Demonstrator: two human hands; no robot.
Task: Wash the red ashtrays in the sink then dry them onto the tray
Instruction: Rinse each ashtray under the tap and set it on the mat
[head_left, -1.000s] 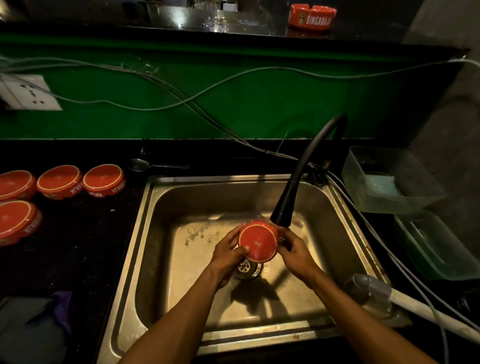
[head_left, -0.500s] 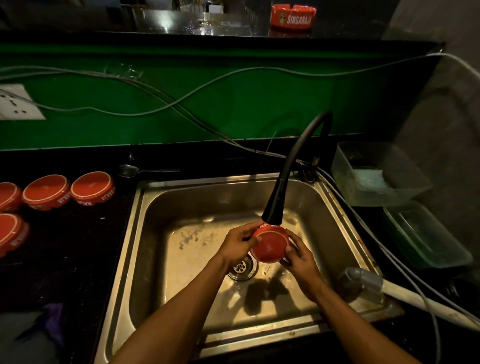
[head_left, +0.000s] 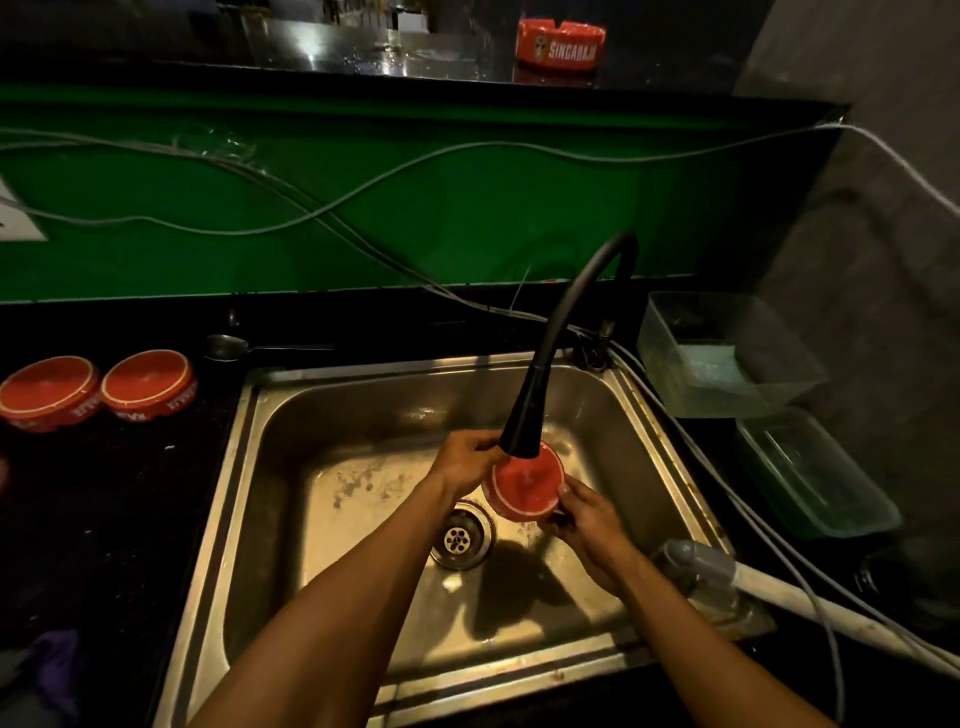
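Directly beneath the black curved tap spout, a round red ashtray tilts toward the camera; the left hand grips its left rim, the right hand cups its lower right.

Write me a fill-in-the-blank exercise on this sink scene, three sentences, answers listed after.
1. Both hands, the left hand and the right hand, hold one red ashtray right under the black ____.
2. Below the ashtray, in the floor of the sink, lies the round metal ____.
3. On the dark counter left of the sink, ____ upside-down ashtrays show in full.

Missing words: faucet; drain; two
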